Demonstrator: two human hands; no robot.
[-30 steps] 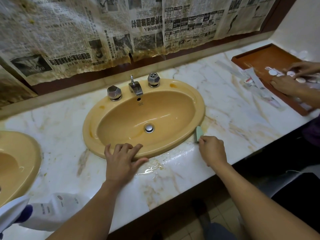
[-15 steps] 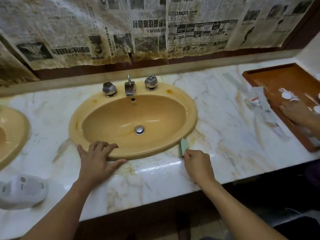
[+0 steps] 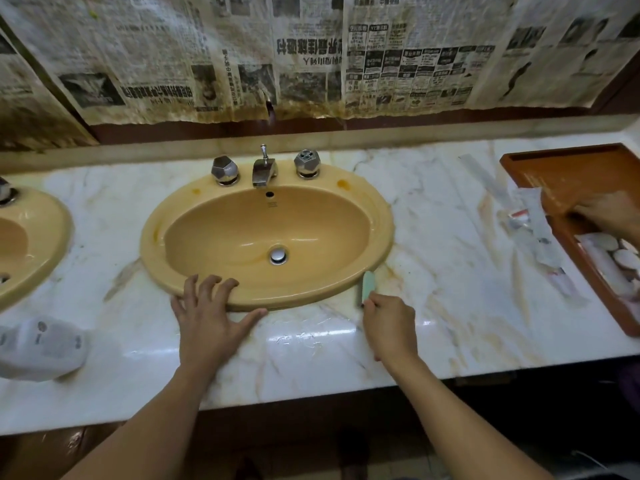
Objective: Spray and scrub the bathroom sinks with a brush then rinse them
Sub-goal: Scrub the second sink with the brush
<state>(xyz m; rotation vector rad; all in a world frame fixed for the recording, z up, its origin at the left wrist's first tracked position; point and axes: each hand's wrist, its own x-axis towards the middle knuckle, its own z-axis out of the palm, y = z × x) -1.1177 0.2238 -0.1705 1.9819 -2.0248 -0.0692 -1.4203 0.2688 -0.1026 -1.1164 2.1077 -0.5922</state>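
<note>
A yellow oval sink (image 3: 375, 206) is set in the marble counter (image 3: 446, 258), with a chrome tap (image 3: 264, 171) and two faceted knobs behind the bowl. My left hand (image 3: 211, 317) rests flat with spread fingers on the sink's front rim. My right hand (image 3: 389, 325) grips a pale green brush (image 3: 367, 287), whose end stands against the rim's front right edge. A second yellow sink (image 3: 41, 233) shows at the far left. A white spray bottle (image 3: 41, 348) lies on the counter at the left.
A brown tray (image 3: 540, 168) with small white items sits at the right, and another person's hand (image 3: 609, 213) reaches into it. Plastic-wrapped packets (image 3: 530, 220) lie beside the tray. Stained newspaper (image 3: 311, 53) covers the wall behind. The counter's front is wet.
The view has swung left and up, bringing the sink to the centre. My hands keep their places on the rim and the brush. The other person's hands have moved inside the tray.
</note>
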